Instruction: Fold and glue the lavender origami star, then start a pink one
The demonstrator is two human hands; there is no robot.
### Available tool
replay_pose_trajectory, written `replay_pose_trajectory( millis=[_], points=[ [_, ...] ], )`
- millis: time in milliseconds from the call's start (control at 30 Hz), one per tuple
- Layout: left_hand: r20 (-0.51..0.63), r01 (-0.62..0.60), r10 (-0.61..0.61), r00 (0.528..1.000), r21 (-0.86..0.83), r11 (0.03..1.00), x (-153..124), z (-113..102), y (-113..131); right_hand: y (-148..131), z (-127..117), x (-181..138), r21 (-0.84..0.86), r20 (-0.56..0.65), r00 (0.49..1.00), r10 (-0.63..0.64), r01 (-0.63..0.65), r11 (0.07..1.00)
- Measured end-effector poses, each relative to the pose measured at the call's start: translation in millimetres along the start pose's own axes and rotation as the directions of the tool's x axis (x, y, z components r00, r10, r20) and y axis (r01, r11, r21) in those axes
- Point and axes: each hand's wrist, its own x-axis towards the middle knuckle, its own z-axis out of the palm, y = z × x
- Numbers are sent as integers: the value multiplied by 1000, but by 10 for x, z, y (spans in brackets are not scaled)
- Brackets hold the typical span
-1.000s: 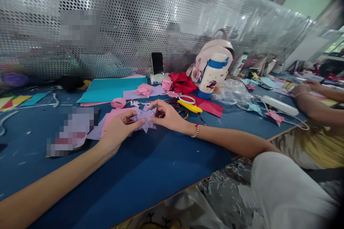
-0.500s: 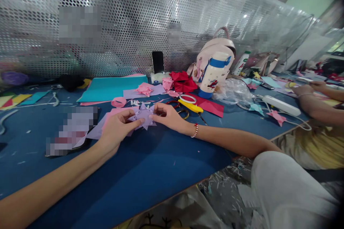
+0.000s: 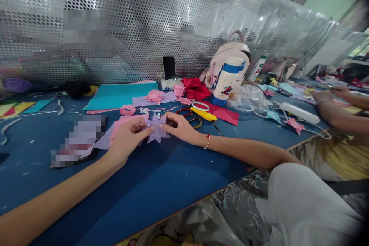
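Note:
A purple folded paper star (image 3: 157, 130) with several points is held just above the blue table (image 3: 138, 192). My left hand (image 3: 128, 138) pinches its left side between thumb and fingers. On the right side, my right hand (image 3: 178, 127) grips it the same way, fingertips partly hidden behind the paper. Under and beside my left hand lie pink paper (image 3: 116, 127) and purple paper sheets (image 3: 103, 142). Just beyond my right hand are scissors (image 3: 196, 123) and a yellow-handled cutter (image 3: 204, 113).
A phone (image 3: 169, 68) leans upright at the back by a turquoise sheet (image 3: 121, 96). Red folded paper (image 3: 196, 88), a white-and-blue bottle (image 3: 229, 80) and a backpack (image 3: 227, 57) stand right of it. A blurred-out flat item (image 3: 79, 138) lies left. Another person's arm (image 3: 334, 113) rests at far right.
The purple star has been turned and tilted between my fingers, so its points now face downward more clearly. Both hands keep their hold in nearly the same place.

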Motion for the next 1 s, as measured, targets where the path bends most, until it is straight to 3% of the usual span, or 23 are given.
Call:
replay_pose_trajectory(
  millis=[400, 767, 1000],
  points=[
    [-6, -141, 142, 990, 75, 987, 24, 73, -55, -17, 25, -6, 9, 1, 1000, -15, 15, 1000],
    [-102, -73, 80, 992, 70, 995, 28, 5, -50, 6, 45, 4, -12, 5, 1000, -19, 20, 1000],
    [-39, -82, 86, 996, 85, 993, 58, -20, -90, 54, 21, 5, -31, -13, 999, -47, 46, 998]
  ],
)
